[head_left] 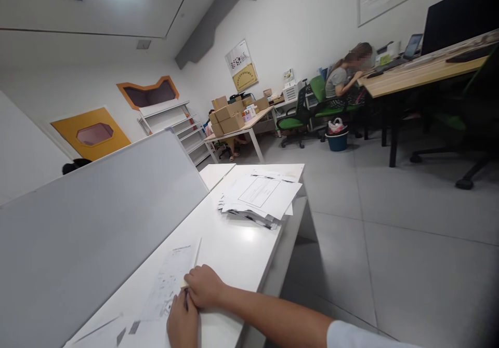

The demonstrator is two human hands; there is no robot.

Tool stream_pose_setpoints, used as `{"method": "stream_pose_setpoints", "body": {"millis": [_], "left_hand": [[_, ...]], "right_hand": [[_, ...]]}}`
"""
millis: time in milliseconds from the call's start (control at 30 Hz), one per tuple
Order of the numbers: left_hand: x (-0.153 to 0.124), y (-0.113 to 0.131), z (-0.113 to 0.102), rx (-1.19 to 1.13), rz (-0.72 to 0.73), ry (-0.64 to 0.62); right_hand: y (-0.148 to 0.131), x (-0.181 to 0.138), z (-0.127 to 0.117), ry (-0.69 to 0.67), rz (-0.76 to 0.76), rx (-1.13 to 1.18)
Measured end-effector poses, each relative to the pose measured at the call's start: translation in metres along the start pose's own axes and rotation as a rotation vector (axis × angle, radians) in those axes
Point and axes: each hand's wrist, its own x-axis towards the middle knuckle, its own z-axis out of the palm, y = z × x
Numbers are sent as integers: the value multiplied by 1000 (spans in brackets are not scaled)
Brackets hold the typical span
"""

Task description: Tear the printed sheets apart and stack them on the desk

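A printed sheet of paper (171,275) lies on the white desk (230,254), its right edge raised a little. My left hand (182,321) is closed at the sheet's near right edge, fingers bent. Right against it, my right hand (205,286) is also closed, knuckles up, on the same edge. Both hands appear to pinch the paper there. A small dark thing shows between them; its kind cannot be made out. The fingertips are mostly hidden.
A loose stack of papers (259,197) sits farther along the desk. A grey divider panel (105,223) borders the left side. More papers (101,332) lie at the near left. Beyond are cardboard boxes (228,117), a blue bucket (337,141) and a seated person (341,80).
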Motion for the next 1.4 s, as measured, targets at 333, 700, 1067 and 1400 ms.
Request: {"method": "stream_pose_setpoints", "body": {"millis": [333,700,1067,1400], "left_hand": [[2,-4,3,-32,-1,8],[4,-7,5,-47,21,24],[7,-10,8,-66,3,-14],[6,-8,7,-76,28,-32]], "right_hand": [[-2,-2,-5,-15,5,3],[0,0,4,-5,-1,-15],[0,0,4,2,-2,-15],[1,1,4,5,5,-5]]}}
